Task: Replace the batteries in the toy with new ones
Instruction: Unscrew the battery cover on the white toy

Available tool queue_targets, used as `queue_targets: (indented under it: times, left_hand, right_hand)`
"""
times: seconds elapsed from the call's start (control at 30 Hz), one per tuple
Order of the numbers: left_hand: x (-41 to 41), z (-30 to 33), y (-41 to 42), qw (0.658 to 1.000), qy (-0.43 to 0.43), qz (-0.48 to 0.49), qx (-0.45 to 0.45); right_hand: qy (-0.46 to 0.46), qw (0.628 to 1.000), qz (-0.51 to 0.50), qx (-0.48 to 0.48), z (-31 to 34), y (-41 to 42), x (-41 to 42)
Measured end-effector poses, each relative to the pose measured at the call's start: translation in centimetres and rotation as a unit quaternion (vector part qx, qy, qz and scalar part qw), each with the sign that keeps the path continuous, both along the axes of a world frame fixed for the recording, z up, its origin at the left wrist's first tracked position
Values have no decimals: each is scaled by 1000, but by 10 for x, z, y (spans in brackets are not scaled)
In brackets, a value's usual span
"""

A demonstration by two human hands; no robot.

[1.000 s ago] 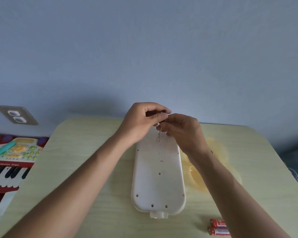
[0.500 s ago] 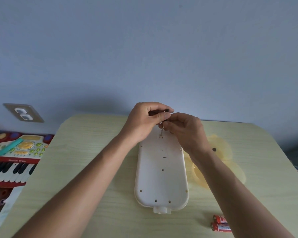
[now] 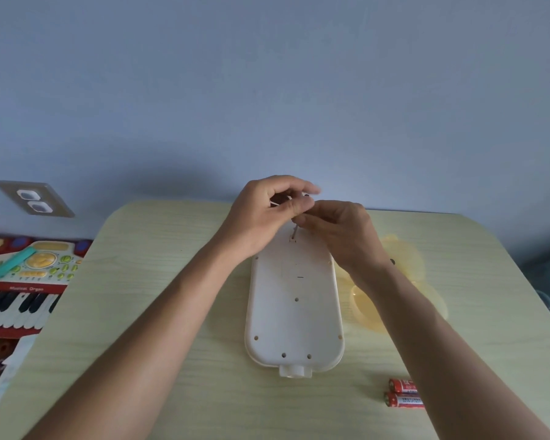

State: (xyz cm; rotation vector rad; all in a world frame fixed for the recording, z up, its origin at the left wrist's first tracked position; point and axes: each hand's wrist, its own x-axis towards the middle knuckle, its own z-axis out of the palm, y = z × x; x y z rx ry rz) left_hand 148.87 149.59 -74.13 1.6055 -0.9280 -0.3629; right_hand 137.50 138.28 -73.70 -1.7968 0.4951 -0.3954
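A long white toy (image 3: pixel 294 309) lies face down on the pale wooden table (image 3: pixel 172 312), its rounded back towards me. A thin screwdriver (image 3: pixel 294 232) stands upright with its tip in a small recess near the toy's far end. My left hand (image 3: pixel 267 214) pinches the top of the screwdriver between thumb and fingers. My right hand (image 3: pixel 343 233) closes on the screwdriver from the right, just below the left hand. Two red batteries (image 3: pixel 404 393) lie side by side near the table's front right, partly behind my right forearm.
Translucent yellow parts (image 3: pixel 404 268) of the toy stick out to the right of it. Left of the table stands a toy keyboard (image 3: pixel 19 281) with colourful buttons. A wall socket (image 3: pixel 34 200) sits low on the blue wall.
The view has shifted slightly. My left fingers have turned around the screwdriver's top; both hands stay at the toy's far end.
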Motion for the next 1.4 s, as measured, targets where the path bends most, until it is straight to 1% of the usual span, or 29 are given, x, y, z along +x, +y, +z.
queue_targets:
  times: [0.1, 0.2, 0.27, 0.4, 0.47, 0.57, 0.63, 0.7, 0.8, 0.87, 0.93, 0.97, 1.03, 1.1, 1.2, 1.27, 1.33, 1.4]
  left_hand:
    - [0, -1, 3, 1000, -15, 12, -15]
    - [-2, -1, 2, 998, -34, 44, -21]
    - [-2, 0, 1, 998, -33, 50, -23]
    - [-3, 0, 6, 999, -33, 9, -6]
    - [-2, -1, 8, 1000, -26, 3, -12]
    - [-4, -2, 7, 999, -16, 30, -29]
    - [-8, -2, 3, 998, 2, 49, -36]
    - [-10, -2, -1, 997, -23, 63, -23]
    - [-11, -1, 3, 999, -39, 18, -10]
    - [-11, 0, 7, 999, -42, 9, -8]
    - [-11, 1, 8, 998, -55, 25, -7]
    - [-11, 2, 7, 998, -57, 33, -6]
    - [-14, 4, 3, 998, -39, 49, -10]
    - [-16, 2, -1, 997, -35, 70, -18]
    - [-17, 3, 1, 998, -53, 45, -3]
    - [-15, 3, 3, 998, -51, 31, -7]
    - [-14, 3, 3, 998, -40, 50, -16]
    - [-15, 4, 1, 997, -34, 69, -15]
  right_hand:
    - [-1, 1000, 19, -3, -1, 2, -1]
    - [-8, 1000, -4, -10, -5, 4, 0]
    - [-9, 1000, -20, -15, -6, 4, 1]
    - [-8, 1000, -15, -13, -7, 5, 2]
    - [-5, 1000, -1, -17, -7, 7, 1]
    - [-6, 1000, 1, -25, -6, 11, -1]
    - [-14, 1000, -22, -14, -7, 11, -1]
    - [-9, 999, -42, -14, -8, 11, 0]
    - [-17, 1000, -24, 9, -7, 11, -1]
    - [-12, 1000, -13, 0, -8, 12, -4]
    - [-9, 1000, -6, -7, -8, 11, -3]
    - [-17, 1000, -10, 5, -8, 11, -3]
    - [-34, 998, -40, 23, -9, 10, -2]
    - [-29, 998, -60, 15, -11, 7, -2]
    - [-22, 999, -38, 26, -11, 5, -4]
    - [-19, 999, -19, 27, -9, 4, -6]
    - [-11, 1000, -12, 11, -9, 5, -7]
    - [-15, 1000, -19, 15, -7, 8, -6]
